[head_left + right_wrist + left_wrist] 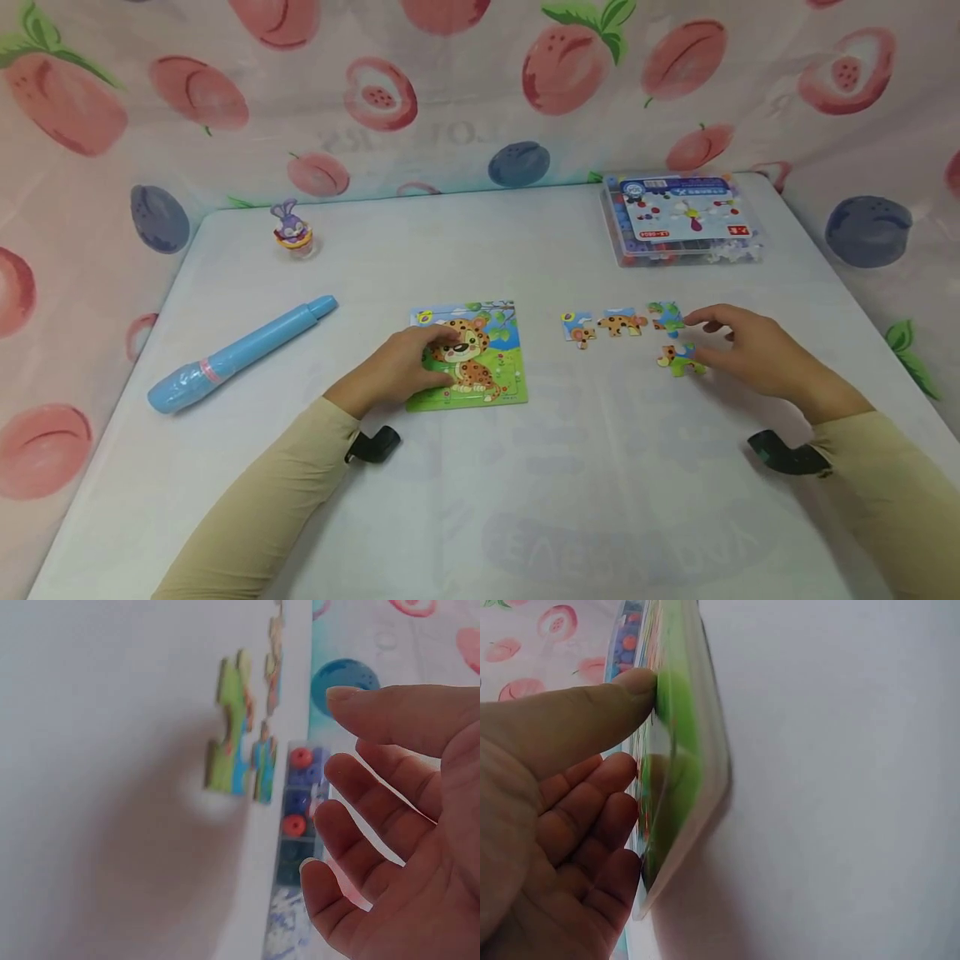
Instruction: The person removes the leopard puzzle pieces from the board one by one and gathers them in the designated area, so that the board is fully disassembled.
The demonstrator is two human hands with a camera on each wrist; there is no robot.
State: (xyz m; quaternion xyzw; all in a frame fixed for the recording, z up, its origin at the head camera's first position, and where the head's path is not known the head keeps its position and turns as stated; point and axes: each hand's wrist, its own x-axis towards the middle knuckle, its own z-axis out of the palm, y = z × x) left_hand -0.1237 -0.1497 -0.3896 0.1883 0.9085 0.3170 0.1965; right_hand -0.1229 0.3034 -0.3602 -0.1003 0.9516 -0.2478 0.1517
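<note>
A square jigsaw board [491, 358] with a spotted leopard cub on green and blue lies in the middle. My left hand [397, 367] rests on its left part, thumb and fingertips touching the surface, covering some of the picture. To the right lie loose puzzle pieces: a corner piece [579, 327], a spotted piece [622, 322], a green-and-blue piece [666, 318] and a green-and-yellow piece [681, 361]. Beside the last two is my right hand [757, 358], fingers loosely bent and spread from the thumb. In the right wrist view its palm [442, 862] holds nothing.
A clear plastic case [682, 217] of colourful beads stands at the back right. At the left lie a light blue tube [247, 350] and a small purple rabbit figure [292, 229]. Peach-print cloth [450, 92] hangs behind the white table [487, 500].
</note>
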